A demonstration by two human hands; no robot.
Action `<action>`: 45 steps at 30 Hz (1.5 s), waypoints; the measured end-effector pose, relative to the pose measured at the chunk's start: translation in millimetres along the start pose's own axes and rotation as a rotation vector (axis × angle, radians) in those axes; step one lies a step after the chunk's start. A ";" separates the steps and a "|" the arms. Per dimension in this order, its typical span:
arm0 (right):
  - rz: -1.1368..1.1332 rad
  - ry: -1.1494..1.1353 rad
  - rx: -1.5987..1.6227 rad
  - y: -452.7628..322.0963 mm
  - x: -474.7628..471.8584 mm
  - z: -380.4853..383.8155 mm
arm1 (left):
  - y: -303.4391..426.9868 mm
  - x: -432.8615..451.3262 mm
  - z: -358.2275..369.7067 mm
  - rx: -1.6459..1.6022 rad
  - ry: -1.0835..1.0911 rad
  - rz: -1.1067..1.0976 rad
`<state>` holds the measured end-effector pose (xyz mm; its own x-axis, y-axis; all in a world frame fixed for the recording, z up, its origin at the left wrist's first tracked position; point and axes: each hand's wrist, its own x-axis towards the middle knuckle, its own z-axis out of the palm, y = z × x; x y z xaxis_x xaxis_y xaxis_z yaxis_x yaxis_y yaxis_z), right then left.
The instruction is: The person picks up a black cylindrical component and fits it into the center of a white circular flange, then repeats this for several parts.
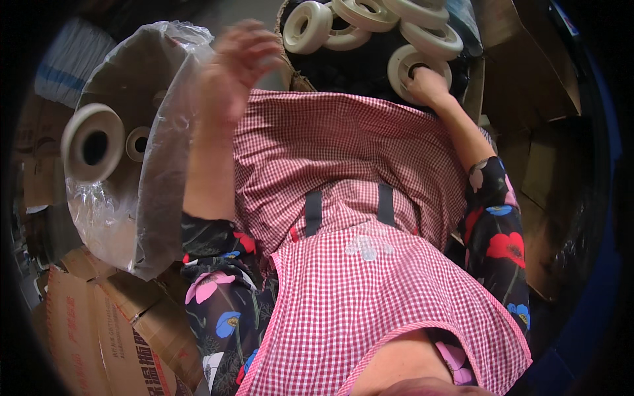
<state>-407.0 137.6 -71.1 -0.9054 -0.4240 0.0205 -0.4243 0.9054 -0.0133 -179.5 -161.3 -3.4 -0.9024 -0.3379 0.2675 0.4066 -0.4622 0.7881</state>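
Observation:
My left hand [242,64], blurred by motion, is raised between a clear plastic bag [163,198] and a box of wheels; its fingers look spread and nothing shows in them. A cream plastic wheel [116,143] overlaps the bag's left side; whether it rests on anything, I cannot tell. A smaller cream ring [131,144] shows inside the bag. At upper right my right hand [427,85] grips another cream wheel [397,69], fingers in its hub hole. Several similar wheels [324,29] lie above it over black plastic sheeting [317,62].
The box's torn cardboard edge [299,81] is just beyond my checked apron [346,123]. Cardboard boxes [79,317] with printing stand at lower left, and tall cardboard panels [525,64] rise on the right. A stack of whitish, blue-banded material [72,59] is at upper left.

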 end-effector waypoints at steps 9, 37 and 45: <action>-0.023 0.093 -0.177 -25.5 -10.4 -18.9 | -98.6 29.6 2.9 1.400 -0.469 -0.224; -0.001 -0.285 1.581 -59.2 -70.2 -47.7 | -104.2 25.5 30.7 0.649 -0.237 0.036; -0.124 -0.250 1.720 -60.3 -75.4 -43.0 | -92.6 23.0 49.2 0.631 -0.279 -0.128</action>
<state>-312.5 115.8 -28.8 -0.7790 -0.6259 -0.0362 0.1361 -0.1125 -0.9843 -244.9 -86.0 -43.0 -0.9749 -0.0503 0.2167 0.2104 0.1084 0.9716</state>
